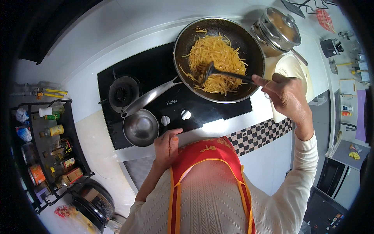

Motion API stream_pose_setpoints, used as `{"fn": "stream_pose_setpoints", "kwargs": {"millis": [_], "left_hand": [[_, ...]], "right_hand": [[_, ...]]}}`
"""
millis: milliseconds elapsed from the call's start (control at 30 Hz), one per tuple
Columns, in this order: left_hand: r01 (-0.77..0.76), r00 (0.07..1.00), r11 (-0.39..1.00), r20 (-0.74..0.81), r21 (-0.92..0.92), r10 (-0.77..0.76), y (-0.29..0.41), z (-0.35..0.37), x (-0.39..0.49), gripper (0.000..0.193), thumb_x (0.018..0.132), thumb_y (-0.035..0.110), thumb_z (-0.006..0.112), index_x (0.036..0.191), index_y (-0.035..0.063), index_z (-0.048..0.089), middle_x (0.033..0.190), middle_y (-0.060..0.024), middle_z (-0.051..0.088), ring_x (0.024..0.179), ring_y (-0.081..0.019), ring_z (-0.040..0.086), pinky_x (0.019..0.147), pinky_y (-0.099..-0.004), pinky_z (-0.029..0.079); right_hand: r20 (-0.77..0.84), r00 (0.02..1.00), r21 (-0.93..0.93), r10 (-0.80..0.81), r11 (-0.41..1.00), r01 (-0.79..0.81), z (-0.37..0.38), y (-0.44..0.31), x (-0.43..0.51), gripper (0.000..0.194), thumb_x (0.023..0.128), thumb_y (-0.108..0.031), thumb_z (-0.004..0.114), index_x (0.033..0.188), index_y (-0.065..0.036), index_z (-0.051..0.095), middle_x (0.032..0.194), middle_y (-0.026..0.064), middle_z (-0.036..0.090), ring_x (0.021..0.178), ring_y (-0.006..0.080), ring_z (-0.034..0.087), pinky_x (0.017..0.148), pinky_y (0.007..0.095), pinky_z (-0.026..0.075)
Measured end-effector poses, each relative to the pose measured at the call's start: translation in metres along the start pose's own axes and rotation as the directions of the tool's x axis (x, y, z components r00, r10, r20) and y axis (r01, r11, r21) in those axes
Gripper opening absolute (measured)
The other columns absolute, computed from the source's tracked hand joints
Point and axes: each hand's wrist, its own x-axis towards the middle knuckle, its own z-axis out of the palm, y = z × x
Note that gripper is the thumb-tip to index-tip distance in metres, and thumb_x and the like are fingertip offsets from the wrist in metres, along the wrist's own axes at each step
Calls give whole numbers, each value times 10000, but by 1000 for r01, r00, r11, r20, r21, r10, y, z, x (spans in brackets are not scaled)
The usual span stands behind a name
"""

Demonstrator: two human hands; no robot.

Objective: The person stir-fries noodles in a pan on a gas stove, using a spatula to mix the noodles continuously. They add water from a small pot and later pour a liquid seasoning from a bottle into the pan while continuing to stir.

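My right hand [287, 96] grips the handle of a black cooking spatula [230, 75]. The spatula's head sits among yellow shredded strips, likely potato [217, 55], heaped in a deep wok [251, 52] with a dark patterned inside. The wok stands over the right side of a black glass gas hob [157, 73], and its steel handle [152, 96] points to the lower left. At the hob's front edge rests my left hand [167, 146], holding nothing, thumb apart from the fingers. Just left of it is a small metal bowl [141, 127].
A lidded steel pot [277, 32] stands right of the wok. A cream strainer basket [292, 68] lies on a light board beneath my right hand. On the left are a bare burner [122, 93], a black rack [79, 152] of bottles and a black electric cooker [93, 201].
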Motion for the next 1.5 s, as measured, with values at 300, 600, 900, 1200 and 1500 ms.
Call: {"fn": "stream_pose_setpoints", "kwargs": {"millis": [300, 600, 900, 1200, 1500], "left_hand": [[-29, 999, 999, 32, 19, 29, 4, -1, 8, 400, 1081, 339, 514, 1078, 2, 730, 894, -166, 730, 663, -273, 678, 619, -335, 525], [-9, 1000, 1000, 23, 26, 9, 4, 2, 3, 387, 1084, 308, 497, 1076, -5, 726, 910, -174, 736, 700, -298, 704, 634, -355, 542], [-29, 998, 999, -61, 20, 30, -6, -2, 3, 405, 1085, 337, 497, 1079, 9, 735, 817, -147, 688, 629, -256, 645, 596, -347, 496], [30, 989, 996, -147, 79, -18, -18, -22, 5, 495, 1099, 406, 452, 1072, 3, 738, 688, -107, 605, 563, -180, 567, 539, -314, 412], [174, 980, 966, -129, 191, -151, -27, 2, 14, 172, 1009, 174, 633, 977, 18, 698, 839, -185, 689, 705, -327, 687, 619, -376, 517]], "right_hand": [[-84, 971, -287, -223, 939, 191, 37, -9, 31, 605, 768, -56, 737, 1343, -242, 723, 686, 32, 506, 540, 180, 561, 505, 339, 497], [-37, 935, -307, -354, 894, 326, 16, -11, 59, 458, 823, -135, 696, 1268, -225, 749, 741, 32, 587, 667, 203, 666, 599, 336, 552], [-5, 901, -174, -434, 887, 427, -9, -17, 78, 434, 776, -82, 712, 1186, -205, 786, 754, 26, 629, 706, 210, 684, 608, 357, 555], [73, 895, -133, -439, 885, 445, -29, -17, 78, 490, 676, -7, 736, 1138, -157, 800, 684, 27, 568, 670, 209, 635, 635, 363, 542], [58, 940, -128, -336, 932, 340, -20, -10, 72, 442, 788, -17, 725, 1181, -206, 796, 772, 46, 678, 663, 218, 665, 560, 366, 504]]}}
